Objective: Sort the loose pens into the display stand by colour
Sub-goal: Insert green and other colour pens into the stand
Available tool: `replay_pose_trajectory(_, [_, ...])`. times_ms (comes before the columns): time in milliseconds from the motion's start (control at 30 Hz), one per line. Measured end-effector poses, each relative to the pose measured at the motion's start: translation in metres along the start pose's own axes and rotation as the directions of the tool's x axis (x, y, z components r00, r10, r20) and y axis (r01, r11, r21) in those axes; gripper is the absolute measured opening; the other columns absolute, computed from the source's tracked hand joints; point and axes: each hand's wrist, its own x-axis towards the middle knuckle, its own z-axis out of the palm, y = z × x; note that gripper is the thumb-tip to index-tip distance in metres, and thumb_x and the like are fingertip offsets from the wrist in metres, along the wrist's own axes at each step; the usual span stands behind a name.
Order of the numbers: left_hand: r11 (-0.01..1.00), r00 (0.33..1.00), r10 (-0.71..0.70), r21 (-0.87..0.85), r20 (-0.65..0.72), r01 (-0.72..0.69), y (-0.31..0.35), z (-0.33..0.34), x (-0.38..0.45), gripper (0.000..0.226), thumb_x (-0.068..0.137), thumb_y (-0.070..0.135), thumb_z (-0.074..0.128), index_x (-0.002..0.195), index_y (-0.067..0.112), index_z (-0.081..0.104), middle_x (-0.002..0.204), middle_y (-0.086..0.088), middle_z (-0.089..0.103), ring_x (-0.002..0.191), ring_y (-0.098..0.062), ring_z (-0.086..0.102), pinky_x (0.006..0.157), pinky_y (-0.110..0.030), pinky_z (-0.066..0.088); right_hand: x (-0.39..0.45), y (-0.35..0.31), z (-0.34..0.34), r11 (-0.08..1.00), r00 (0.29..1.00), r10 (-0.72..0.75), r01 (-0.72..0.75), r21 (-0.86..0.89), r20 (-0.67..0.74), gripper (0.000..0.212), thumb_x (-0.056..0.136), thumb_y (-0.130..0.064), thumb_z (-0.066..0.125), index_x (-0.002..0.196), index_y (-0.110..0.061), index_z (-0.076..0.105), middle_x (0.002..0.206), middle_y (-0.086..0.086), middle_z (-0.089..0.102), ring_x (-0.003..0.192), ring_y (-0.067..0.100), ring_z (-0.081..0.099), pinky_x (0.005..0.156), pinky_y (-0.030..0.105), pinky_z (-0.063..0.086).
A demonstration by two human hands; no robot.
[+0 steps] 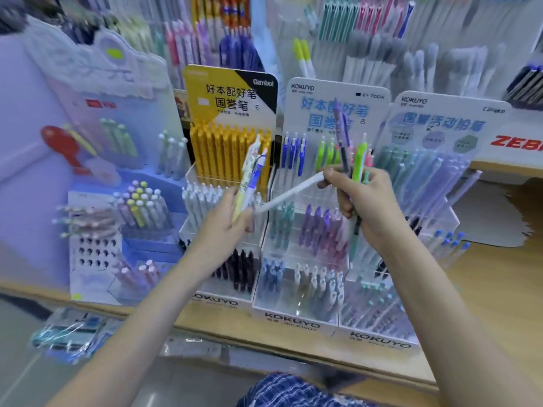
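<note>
Gripping pens in both hands, white plastic pen [289, 193] bridging them.
L hand [226, 221] clamps two slim patterned pens [249, 179]; R hand [367, 201] clamps a mixed-colour bunch [354, 160], clear tiered stand [296, 311] behind.

arms: bare, no sleeves in view | garment [293, 390]: blue-and-white plaid, bottom edge

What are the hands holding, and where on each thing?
The left hand grips two pens by their lower ends. The right hand grips a bunch of pens mid-barrel and pinches one end of a white pen.
</note>
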Motion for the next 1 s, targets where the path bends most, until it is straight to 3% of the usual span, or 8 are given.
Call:
replay_pose_trajectory(100, [0.997,0.977,-0.069,-0.052,-0.200,0.060,-0.032,-0.032,0.005,0.035,0.097,0.018,0.042,0.130,0.006,0.038,0.081,-0.002,0.060,0.069,-0.026,0.054,0.060,-0.033,0.043,0.012,0.011,0.027,0.903,0.974,-0.225,0.223,-0.367,0.038,0.012,0.087,-0.015,0.064,0.078,-0.014,0.072,0.057,-0.002,0.064,0.046,0.006,0.051,0.048,0.026,0.037])
replay_pose_trajectory(200, [0.988,0.974,-0.114,-0.121,-0.195,0.092,-0.056,-0.052,0.011,0.035,0.096,0.021,0.046,0.126,0.005,0.039,0.099,-0.026,0.057,0.087,-0.049,0.052,0.069,-0.048,0.046,0.015,0.034,0.054,0.679,0.925,-0.321,0.375,-0.631,0.204,0.012,0.086,-0.016,0.065,0.078,-0.010,0.072,0.062,0.012,0.063,0.058,0.022,0.055,0.054,0.035,0.034])
replay_pose_trajectory(300, [0.991,0.990,-0.088,-0.107,-0.108,0.077,-0.063,-0.061,0.018,0.039,0.093,0.030,0.047,0.126,0.011,0.040,0.082,-0.007,0.058,0.075,-0.038,0.055,0.063,-0.041,0.043,0.011,0.047,0.073,0.586,0.886,-0.365,0.458,-0.669,0.287,0.025,0.084,-0.019,0.062,0.064,-0.021,0.047,0.051,-0.013,0.035,0.046,0.013,0.036,0.046,0.029,0.021])
replay_pose_trajectory(400, [0.996,0.999,-0.027,-0.082,0.026,0.029,-0.067,-0.067,0.026,0.033,0.097,0.024,0.044,0.129,0.020,0.038,0.076,0.004,0.054,0.063,-0.018,0.051,0.061,-0.040,0.044,0.007,0.048,0.079,0.551,0.896,-0.329,0.438,-0.710,0.298,0.029,0.086,-0.022,0.059,0.061,-0.014,0.047,0.051,-0.012,0.035,0.045,0.011,0.036,0.046,0.020,0.026])
replay_pose_trajectory(467, [0.994,0.995,0.022,-0.108,0.102,-0.010,-0.067,-0.072,0.030,0.026,0.097,0.022,0.042,0.122,0.029,0.038,0.077,0.003,0.054,0.062,-0.015,0.049,0.062,-0.041,0.044,0.000,0.046,0.084,0.493,0.899,-0.317,0.429,-0.757,0.302,0.029,0.084,-0.025,0.056,0.062,-0.007,0.053,0.053,-0.006,0.041,0.046,0.018,0.041,0.046,0.027,0.029])
replay_pose_trajectory(567, [0.989,0.983,0.072,-0.136,0.166,-0.050,-0.069,-0.078,0.034,0.024,0.098,0.022,0.042,0.112,0.039,0.033,0.077,-0.002,0.052,0.063,-0.017,0.048,0.064,-0.047,0.046,-0.017,0.045,0.090,0.472,0.908,-0.291,0.410,-0.780,0.301,0.021,0.083,-0.023,0.059,0.065,-0.024,0.047,0.053,-0.016,0.033,0.046,0.009,0.035,0.047,0.021,0.025])
replay_pose_trajectory(767, [0.985,0.965,0.090,-0.168,0.245,-0.049,-0.081,-0.083,0.039,0.019,0.097,0.023,0.042,0.115,0.028,0.039,0.078,0.001,0.051,0.064,-0.016,0.048,0.065,-0.048,0.047,-0.010,0.048,0.099,0.435,0.983,-0.110,0.180,-0.882,0.147,0.023,0.090,-0.019,0.061,0.070,-0.008,0.057,0.059,0.002,0.050,0.054,0.022,0.047,0.052,0.033,0.031])
replay_pose_trajectory(1000, [0.983,0.966,0.077,-0.181,0.246,-0.032,-0.085,-0.087,0.034,0.026,0.097,0.023,0.042,0.120,0.033,0.034,0.086,-0.007,0.057,0.064,-0.014,0.049,0.064,-0.046,0.047,0.015,0.047,0.134,0.217,0.995,0.089,0.029,-0.976,0.050,0.024,0.095,-0.023,0.050,0.103,-0.007,0.065,0.080,0.012,0.062,0.074,0.029,0.056,0.060,0.031,0.037])
